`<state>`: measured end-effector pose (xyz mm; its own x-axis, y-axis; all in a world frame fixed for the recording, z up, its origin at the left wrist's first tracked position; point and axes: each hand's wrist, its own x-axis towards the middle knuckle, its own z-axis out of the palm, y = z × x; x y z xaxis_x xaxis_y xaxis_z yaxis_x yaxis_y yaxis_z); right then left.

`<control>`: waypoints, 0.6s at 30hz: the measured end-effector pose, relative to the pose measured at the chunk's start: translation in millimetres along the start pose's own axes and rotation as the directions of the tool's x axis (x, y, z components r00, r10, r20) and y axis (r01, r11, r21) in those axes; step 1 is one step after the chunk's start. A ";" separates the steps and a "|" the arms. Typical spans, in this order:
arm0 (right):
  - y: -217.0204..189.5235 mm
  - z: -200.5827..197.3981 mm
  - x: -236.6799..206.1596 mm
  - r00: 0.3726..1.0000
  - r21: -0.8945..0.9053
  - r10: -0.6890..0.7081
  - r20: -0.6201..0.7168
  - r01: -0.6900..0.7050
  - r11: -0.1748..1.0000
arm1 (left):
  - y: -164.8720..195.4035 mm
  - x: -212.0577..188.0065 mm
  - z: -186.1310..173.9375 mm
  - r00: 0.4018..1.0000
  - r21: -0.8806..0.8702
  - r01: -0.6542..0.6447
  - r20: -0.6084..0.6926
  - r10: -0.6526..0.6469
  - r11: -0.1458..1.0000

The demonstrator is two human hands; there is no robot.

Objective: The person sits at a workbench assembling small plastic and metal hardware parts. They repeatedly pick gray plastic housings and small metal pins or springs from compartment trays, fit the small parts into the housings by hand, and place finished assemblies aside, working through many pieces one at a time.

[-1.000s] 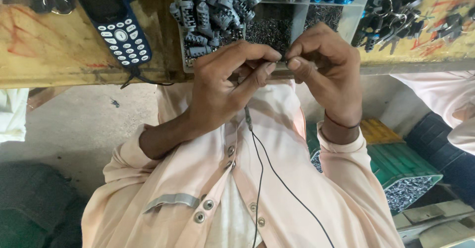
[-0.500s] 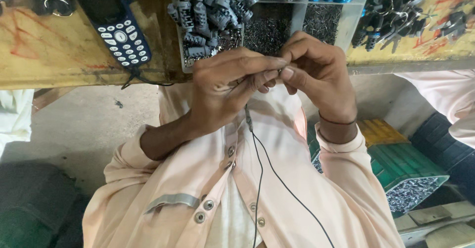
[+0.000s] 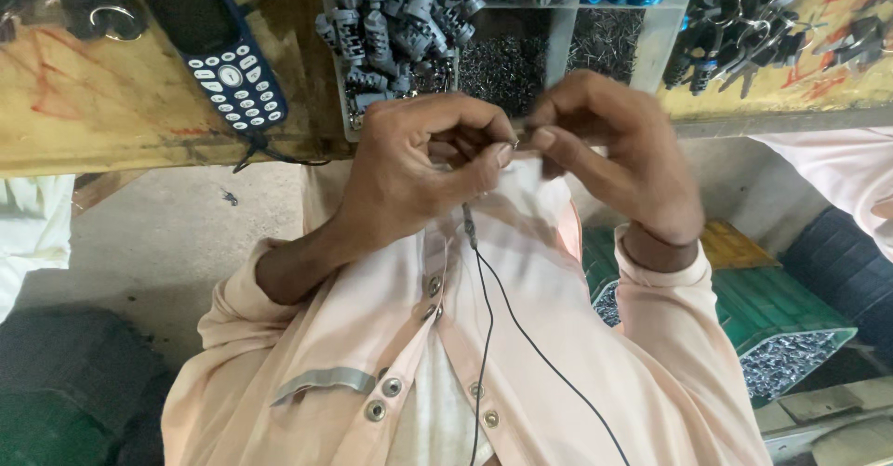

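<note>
A thin black wire (image 3: pixel 484 336) is held up in front of the chest, just off the near edge of the workbench (image 3: pixel 112 122). Its long axis runs nearly upright: the top end is pinched between the hands, and two strands hang down over the pale pink shirt (image 3: pixel 558 336), one straight, one slanting toward the lower right. The wire is seen as slim, dark and glossy, with a slightly thicker grey sleeve just below the grip. The left hand (image 3: pixel 419 168) is curled tight, thumb and fingers clamped on the wire's top. The right hand (image 3: pixel 614 150) is closed too, fingertips pressed against the same spot; a tiny metal piece seems to be pinched there, though it is too small to be sure. Behind the knuckles, at the bench's near edge, a compartmented clear tray (image 3: pixel 558 47) is seen, filled with grey plastic plugs (image 3: pixel 400 19) and fine dark pins. A dark blue keypad phone (image 3: pixel 219 52) lies slanted toward the bench's left side. Black clips (image 3: pixel 744 33) are piled at the right. Below the bench, right, a green box (image 3: pixel 781 317) is stacked, rectangular, with small metal bits.
</note>
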<state>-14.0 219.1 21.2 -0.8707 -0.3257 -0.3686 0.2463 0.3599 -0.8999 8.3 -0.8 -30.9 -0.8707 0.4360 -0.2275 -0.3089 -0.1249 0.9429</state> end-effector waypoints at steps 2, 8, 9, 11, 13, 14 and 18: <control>3.3 -9.6 -5.8 0.980 -0.600 -0.200 0.000 0.160 0.784 | -3.6 -0.6 2.8 1.000 -0.029 0.011 -0.016 -0.012 1.000; 25.5 -23.1 -13.7 0.979 -0.839 -0.191 -0.078 0.039 0.542 | -7.8 1.0 8.3 0.998 0.055 -0.055 -0.027 0.056 0.997; 27.2 -23.6 -14.6 0.982 -0.795 -0.158 -0.108 0.010 0.607 | -7.1 0.8 8.1 0.998 0.081 -0.059 -0.033 0.062 0.995; 29.9 -23.9 -15.8 0.975 -0.764 -0.178 -0.136 0.012 0.646 | -6.5 1.9 7.6 0.999 0.068 -0.047 -0.021 0.048 0.997; 32.7 -24.3 -17.6 0.954 -0.805 -0.275 -0.119 0.070 0.590 | -6.2 2.3 8.2 0.999 0.070 -0.041 -0.012 0.042 0.997; 34.5 -24.9 -18.6 0.949 -0.745 -0.286 -0.132 0.095 0.660 | -6.3 2.4 8.8 0.999 0.080 -0.041 -0.013 0.043 0.996; 41.9 -28.4 -20.9 0.938 -0.530 -0.253 -0.239 0.092 0.843 | -8.1 2.8 8.9 0.996 0.111 -0.090 0.029 0.088 0.990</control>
<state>2.4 265.9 -2.2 -0.9803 -0.1873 -0.0624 -0.0983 0.7370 -0.6687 11.8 9.5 -37.0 -0.8830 0.4491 -0.1368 -0.1844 -0.0639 0.9808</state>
